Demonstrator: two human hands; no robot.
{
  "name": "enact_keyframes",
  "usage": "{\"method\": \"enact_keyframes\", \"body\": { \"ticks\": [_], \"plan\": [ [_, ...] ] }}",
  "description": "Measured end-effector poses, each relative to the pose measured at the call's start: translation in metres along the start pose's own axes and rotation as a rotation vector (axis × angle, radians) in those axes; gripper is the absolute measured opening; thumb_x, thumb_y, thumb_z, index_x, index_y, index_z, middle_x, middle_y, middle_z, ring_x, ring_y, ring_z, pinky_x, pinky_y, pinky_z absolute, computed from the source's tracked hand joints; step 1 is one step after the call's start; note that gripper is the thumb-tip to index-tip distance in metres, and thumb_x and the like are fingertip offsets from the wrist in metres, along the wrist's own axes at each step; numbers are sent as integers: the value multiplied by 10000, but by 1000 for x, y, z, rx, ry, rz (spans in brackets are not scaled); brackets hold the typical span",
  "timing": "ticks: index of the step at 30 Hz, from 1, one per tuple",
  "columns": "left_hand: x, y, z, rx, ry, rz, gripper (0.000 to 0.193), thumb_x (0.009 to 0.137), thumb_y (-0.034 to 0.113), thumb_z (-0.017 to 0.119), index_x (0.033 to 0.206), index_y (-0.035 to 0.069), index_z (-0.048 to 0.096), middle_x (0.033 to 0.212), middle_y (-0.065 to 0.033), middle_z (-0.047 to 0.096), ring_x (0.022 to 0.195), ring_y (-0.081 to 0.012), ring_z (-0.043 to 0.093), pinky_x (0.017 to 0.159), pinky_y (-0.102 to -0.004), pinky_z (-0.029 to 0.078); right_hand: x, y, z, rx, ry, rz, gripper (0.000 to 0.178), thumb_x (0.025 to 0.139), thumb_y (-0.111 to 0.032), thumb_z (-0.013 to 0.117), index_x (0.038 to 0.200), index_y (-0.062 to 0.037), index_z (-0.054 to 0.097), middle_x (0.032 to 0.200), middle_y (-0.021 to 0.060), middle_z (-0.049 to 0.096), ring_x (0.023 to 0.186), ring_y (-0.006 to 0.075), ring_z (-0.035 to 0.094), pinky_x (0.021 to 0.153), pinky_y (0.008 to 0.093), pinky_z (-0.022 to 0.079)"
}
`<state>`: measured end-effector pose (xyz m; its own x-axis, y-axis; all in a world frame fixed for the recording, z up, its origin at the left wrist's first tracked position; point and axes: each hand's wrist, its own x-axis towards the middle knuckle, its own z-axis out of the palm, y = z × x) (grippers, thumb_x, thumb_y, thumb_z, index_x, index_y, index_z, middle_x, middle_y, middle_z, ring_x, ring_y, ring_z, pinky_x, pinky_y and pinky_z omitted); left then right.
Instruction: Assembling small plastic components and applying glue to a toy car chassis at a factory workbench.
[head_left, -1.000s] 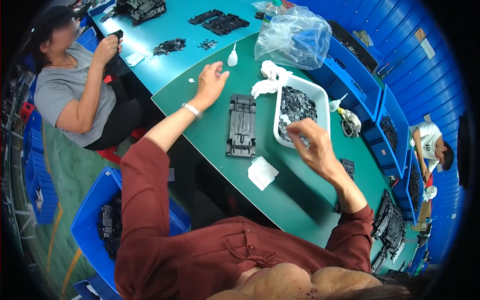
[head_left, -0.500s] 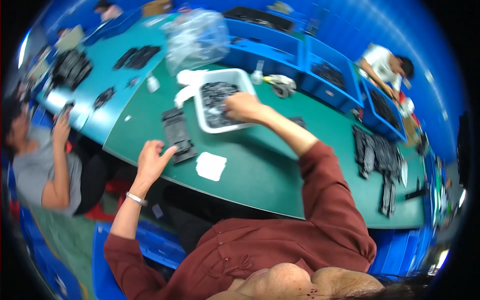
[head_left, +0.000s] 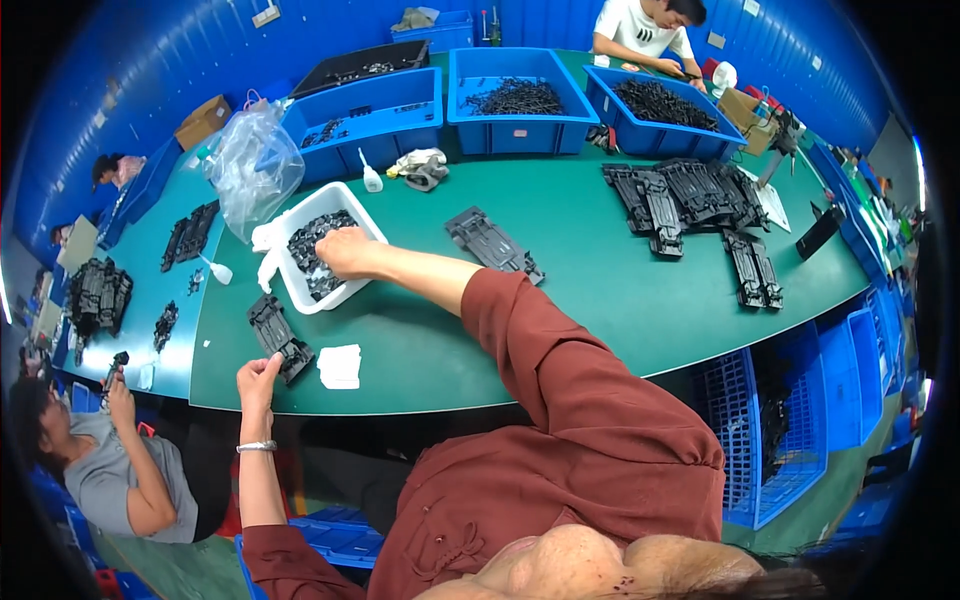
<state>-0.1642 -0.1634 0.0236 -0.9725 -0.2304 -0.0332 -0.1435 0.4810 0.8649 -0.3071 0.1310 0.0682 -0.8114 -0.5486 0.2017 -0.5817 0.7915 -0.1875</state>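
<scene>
My right hand (head_left: 345, 252) reaches into a white plastic tub (head_left: 371, 222) of small black parts (head_left: 318, 228). Its fingers curl down among the parts, so whatever they hold is hidden. Just right of the near end of a flat black moulded plate (head_left: 276, 330), like a toy car chassis, lies a white paper piece (head_left: 340, 367). My left hand (head_left: 258, 380) is at the plate's lower left corner, thumb and fingers pinched together; anything between them is too small to make out. A second black chassis plate (head_left: 492, 243) rests on the green table, right of my right forearm.
Blue bins (head_left: 520, 133) of black parts line the far side. A clear plastic bag (head_left: 248, 170), a small white bottle (head_left: 371, 178) and a cloth (head_left: 420, 168) sit beyond the tub. Stacked chassis plates (head_left: 695, 192) lie at right. Co-workers sit at left (head_left: 130, 465) and far right (head_left: 645, 40).
The view has swung, showing more of the table's right side. My left thumb and fingers, spread before, are now pinched together by the plate. My right hand stays in the tub.
</scene>
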Motion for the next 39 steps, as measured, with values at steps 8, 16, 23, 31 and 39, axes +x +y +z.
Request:
{"method": "enact_keyframes", "body": {
  "ticks": [8, 16, 23, 31, 39],
  "plan": [
    [-12, 20, 5, -11, -2, -57, 481, 820, 403, 860, 915, -23, 657, 814, 8, 570, 721, -70, 469, 644, -243, 387, 0, -9, 8, 73, 195, 22, 182, 784, -53, 625, 907, -62, 757, 951, 198, 743, 951, 358, 734, 810, 468, 596],
    [-12, 11, 5, -20, -17, -99, 448, 758, 300, 911, 899, -14, 625, 831, 13, 562, 731, -96, 498, 636, -272, 410, 5, -22, -5, 185, 155, 32, 207, 808, -59, 631, 958, 22, 749, 1022, 251, 732, 974, 394, 728, 846, 499, 589],
    [-18, 14, 16, -171, 49, -45, 335, 741, 195, 914, 842, 17, 648, 805, 10, 607, 712, -90, 550, 625, -269, 442, 0, 28, -45, 732, -123, -73, 254, 709, -11, 701, 959, 4, 738, 814, 115, 738, 774, 199, 735, 687, 334, 581],
    [-39, 36, 24, -353, 102, -96, 292, 825, 83, 824, 1028, 5, 630, 858, -45, 680, 676, -124, 621, 610, -242, 498, -67, 50, -78, 1462, -344, 25, 293, 894, -33, 721, 1151, 53, 609, 945, 133, 726, 821, 179, 724, 726, 297, 595],
    [-71, 46, 22, -958, 7, -186, 155, 943, 107, 710, 1060, 54, 624, 1025, -72, 703, 944, -203, 676, 865, -389, 547, -109, 54, -94, 1472, -362, 130, 221, 904, -76, 743, 1083, 10, 645, 901, 91, 714, 797, 147, 711, 687, 256, 555]
  ]
}}
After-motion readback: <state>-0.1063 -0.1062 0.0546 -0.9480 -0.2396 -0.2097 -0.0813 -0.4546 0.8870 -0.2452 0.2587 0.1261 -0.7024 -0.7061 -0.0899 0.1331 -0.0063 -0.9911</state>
